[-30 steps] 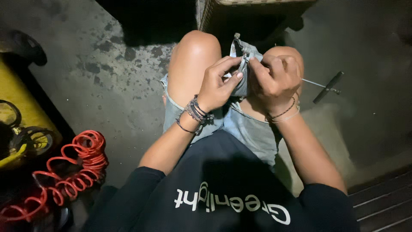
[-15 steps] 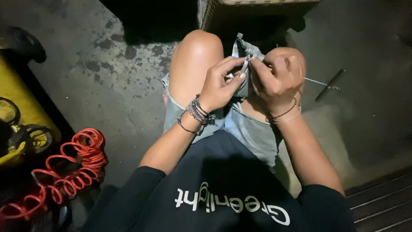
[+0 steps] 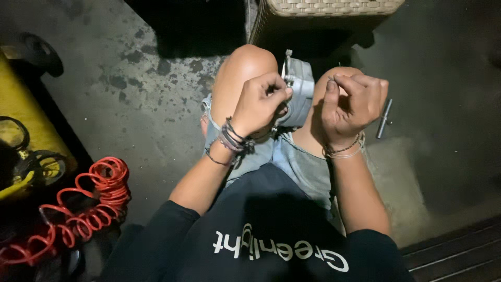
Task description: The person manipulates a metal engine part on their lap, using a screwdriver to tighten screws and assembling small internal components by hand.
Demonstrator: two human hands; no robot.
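A grey metal part (image 3: 298, 91) rests between my raised knees, and my left hand (image 3: 258, 104) is closed around its left edge; bracelets ring that wrist. My right hand (image 3: 352, 102) is a little to the right of the part, over my right knee, with thumb and fingers pinched shut. A thin T-handle key (image 3: 384, 118) sticks out past that hand's right side, and its shaft appears to run into the pinched fingers. The key's tip is hidden by the fingers.
A woven wicker basket (image 3: 334, 8) stands just beyond my knees. A coiled red hose (image 3: 88, 203) lies on the stained concrete floor at the left, beside a yellow machine (image 3: 21, 112) with black straps. Dark boards (image 3: 459, 250) run along the lower right.
My right hand has pulled away to the right of the grey part, taking the T-handle key with it. My left hand has stayed on the part.
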